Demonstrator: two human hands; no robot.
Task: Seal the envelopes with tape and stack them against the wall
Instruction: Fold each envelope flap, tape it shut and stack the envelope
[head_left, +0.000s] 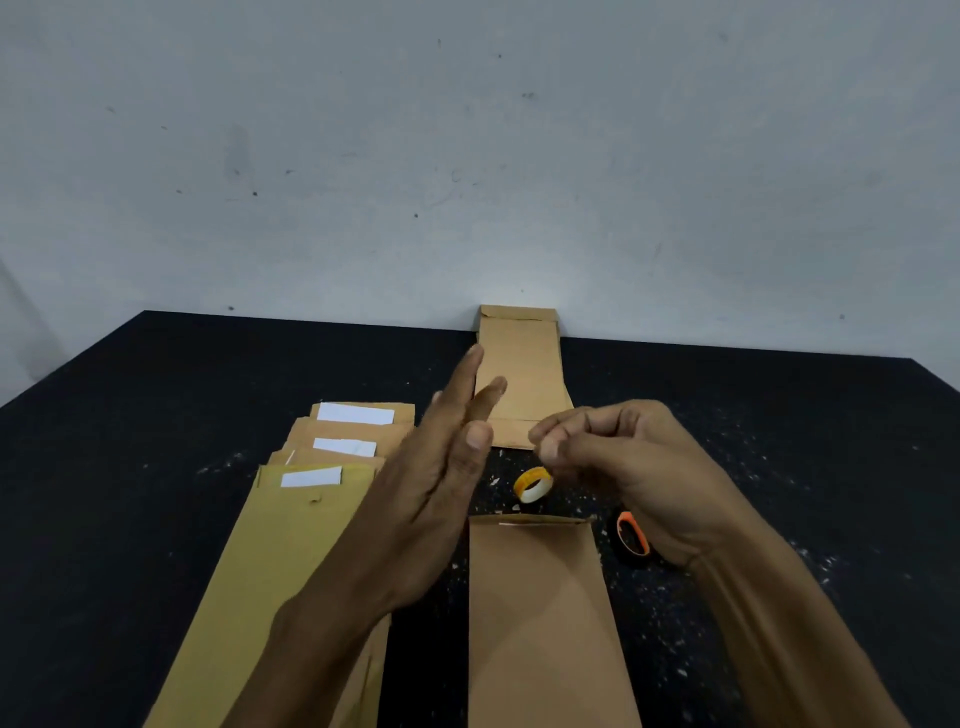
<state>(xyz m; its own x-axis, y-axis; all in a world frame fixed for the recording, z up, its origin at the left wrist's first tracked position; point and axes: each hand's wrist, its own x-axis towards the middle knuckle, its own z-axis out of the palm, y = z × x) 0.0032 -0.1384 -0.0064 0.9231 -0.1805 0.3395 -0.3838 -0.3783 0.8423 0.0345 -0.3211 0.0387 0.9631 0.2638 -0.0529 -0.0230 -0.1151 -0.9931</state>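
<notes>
A brown envelope (545, 623) lies lengthwise in front of me, its flap end toward the wall. Just beyond it a small yellow-cored tape roll (533, 484) stands on the black table (130, 467). My right hand (613, 457) hovers above the roll, thumb and forefinger pinched on what looks like a clear strip of tape. My left hand (447, 467) is raised over the table with straight fingers and holds nothing. Another brown envelope (522, 374) lies with its far end against the wall.
A fanned pile of brown envelopes (291, 545) with white strips near their flaps lies at the left. A black roll with an orange core (632, 535) sits under my right wrist. Pale specks dot the table. The grey wall (467, 156) closes the far side.
</notes>
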